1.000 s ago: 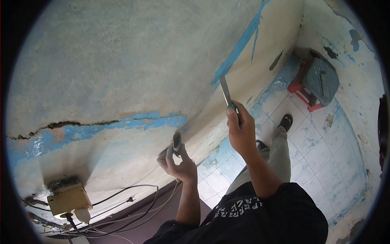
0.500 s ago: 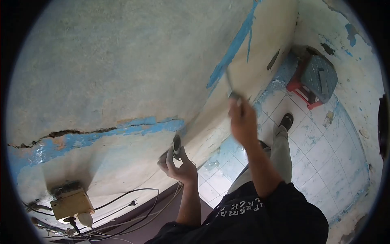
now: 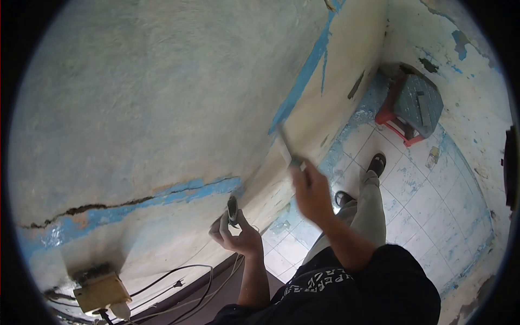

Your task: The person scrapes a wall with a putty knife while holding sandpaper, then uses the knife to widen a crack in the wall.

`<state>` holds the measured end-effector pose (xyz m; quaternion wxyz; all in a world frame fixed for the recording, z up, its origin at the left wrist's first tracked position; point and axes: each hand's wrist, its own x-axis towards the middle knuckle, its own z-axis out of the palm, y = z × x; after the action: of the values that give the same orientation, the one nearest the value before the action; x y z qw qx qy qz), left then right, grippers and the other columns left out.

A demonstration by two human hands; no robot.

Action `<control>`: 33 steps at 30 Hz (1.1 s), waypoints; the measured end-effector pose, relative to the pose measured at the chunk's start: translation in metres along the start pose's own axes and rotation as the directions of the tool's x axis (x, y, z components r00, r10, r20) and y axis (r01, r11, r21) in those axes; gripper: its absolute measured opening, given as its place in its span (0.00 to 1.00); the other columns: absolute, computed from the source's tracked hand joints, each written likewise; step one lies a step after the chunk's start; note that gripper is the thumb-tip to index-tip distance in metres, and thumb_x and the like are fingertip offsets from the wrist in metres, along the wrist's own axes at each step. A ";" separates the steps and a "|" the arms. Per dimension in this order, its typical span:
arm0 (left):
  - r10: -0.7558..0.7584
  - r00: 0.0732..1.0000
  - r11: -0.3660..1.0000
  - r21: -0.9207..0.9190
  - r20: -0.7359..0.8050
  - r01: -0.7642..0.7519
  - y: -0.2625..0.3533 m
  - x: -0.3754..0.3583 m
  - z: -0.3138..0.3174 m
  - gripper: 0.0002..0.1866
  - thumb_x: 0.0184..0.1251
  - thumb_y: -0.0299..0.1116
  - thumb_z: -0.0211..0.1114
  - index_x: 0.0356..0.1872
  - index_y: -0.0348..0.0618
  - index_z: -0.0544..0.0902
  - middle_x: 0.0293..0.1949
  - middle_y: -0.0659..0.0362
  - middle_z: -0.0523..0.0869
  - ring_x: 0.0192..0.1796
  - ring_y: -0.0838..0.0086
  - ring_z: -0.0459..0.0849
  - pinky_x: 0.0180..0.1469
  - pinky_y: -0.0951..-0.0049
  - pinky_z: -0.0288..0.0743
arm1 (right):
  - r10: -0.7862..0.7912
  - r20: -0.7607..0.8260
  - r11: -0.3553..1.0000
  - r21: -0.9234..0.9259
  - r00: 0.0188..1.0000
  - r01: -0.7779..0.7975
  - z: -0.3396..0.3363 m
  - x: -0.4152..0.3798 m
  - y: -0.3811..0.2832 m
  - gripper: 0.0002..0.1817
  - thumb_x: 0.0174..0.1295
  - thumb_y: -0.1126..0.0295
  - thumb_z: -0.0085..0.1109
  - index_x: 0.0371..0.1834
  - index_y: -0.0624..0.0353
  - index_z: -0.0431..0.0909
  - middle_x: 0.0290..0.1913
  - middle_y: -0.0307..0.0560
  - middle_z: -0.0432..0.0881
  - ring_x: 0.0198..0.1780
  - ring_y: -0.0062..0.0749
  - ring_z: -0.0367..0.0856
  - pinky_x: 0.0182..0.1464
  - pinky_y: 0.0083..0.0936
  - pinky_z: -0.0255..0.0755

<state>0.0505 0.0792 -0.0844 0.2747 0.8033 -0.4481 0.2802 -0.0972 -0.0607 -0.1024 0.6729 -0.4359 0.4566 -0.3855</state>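
My right hand (image 3: 314, 197) is closed around the handle of a scraper (image 3: 285, 145), its flat blade reaching up and left. The blade tip is right at the lower end of a long blue streak (image 3: 304, 76) on the pale wall (image 3: 173, 97). Lower left, my left hand (image 3: 238, 233) pinches a small dark object with a rounded, light-edged end (image 3: 233, 210); its kind I cannot tell. It overlaps the right end of a blue patch (image 3: 208, 188) along a jagged crack (image 3: 108, 206) in the wall.
A socket box (image 3: 103, 291) with plugs and cables (image 3: 203, 295) is at the lower left. A red stool with a grey top (image 3: 417, 105) stands on the tiled floor (image 3: 406, 216), which has blue smears. Sandalled feet (image 3: 378, 163) are below my right arm. Paint peels off the right wall (image 3: 460, 46).
My right hand and the scraper have moved down and left, toward the lower end of the blue streak. The left hand keeps its hold, while the whole view has shifted slightly.
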 end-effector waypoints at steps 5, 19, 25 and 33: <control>0.036 0.999 0.999 0.027 0.000 -0.036 -0.004 0.001 -0.001 0.18 0.57 0.18 0.78 0.49 0.40 0.86 0.43 0.56 0.81 0.46 0.64 0.79 0.45 0.65 0.74 | -0.168 0.005 0.985 -0.046 0.986 0.168 0.004 -0.005 0.004 0.21 0.74 0.66 0.60 0.64 0.68 0.75 0.30 0.59 0.86 0.30 0.49 0.90 0.31 0.34 0.77; 0.010 1.000 1.000 -0.022 -0.026 -0.010 -0.006 -0.004 0.001 0.19 0.55 0.18 0.79 0.49 0.40 0.86 0.43 0.56 0.80 0.47 0.62 0.80 0.46 0.62 0.74 | -0.170 0.049 0.975 -0.139 0.984 0.176 0.008 -0.022 0.007 0.23 0.74 0.65 0.60 0.64 0.71 0.74 0.26 0.60 0.83 0.27 0.52 0.88 0.31 0.36 0.77; 0.037 0.999 0.999 0.010 -0.009 -0.036 -0.004 -0.001 -0.003 0.18 0.56 0.18 0.79 0.49 0.39 0.86 0.42 0.56 0.81 0.46 0.63 0.80 0.45 0.63 0.74 | -0.056 0.141 0.979 -0.187 0.988 0.082 -0.003 -0.016 -0.006 0.24 0.74 0.63 0.61 0.65 0.70 0.74 0.27 0.61 0.84 0.29 0.53 0.88 0.32 0.37 0.78; 0.048 0.999 0.999 0.005 -0.003 -0.048 -0.001 -0.001 -0.009 0.18 0.56 0.17 0.78 0.48 0.39 0.87 0.41 0.56 0.81 0.45 0.64 0.79 0.44 0.66 0.74 | -0.230 0.007 0.955 -0.192 0.973 0.227 -0.002 -0.005 -0.011 0.23 0.74 0.63 0.61 0.65 0.67 0.75 0.31 0.63 0.86 0.31 0.60 0.88 0.34 0.44 0.80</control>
<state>0.0491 0.0867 -0.0793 0.2665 0.7925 -0.4662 0.2889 -0.1020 -0.0601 -0.0915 0.5751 -0.5454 0.4436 -0.4183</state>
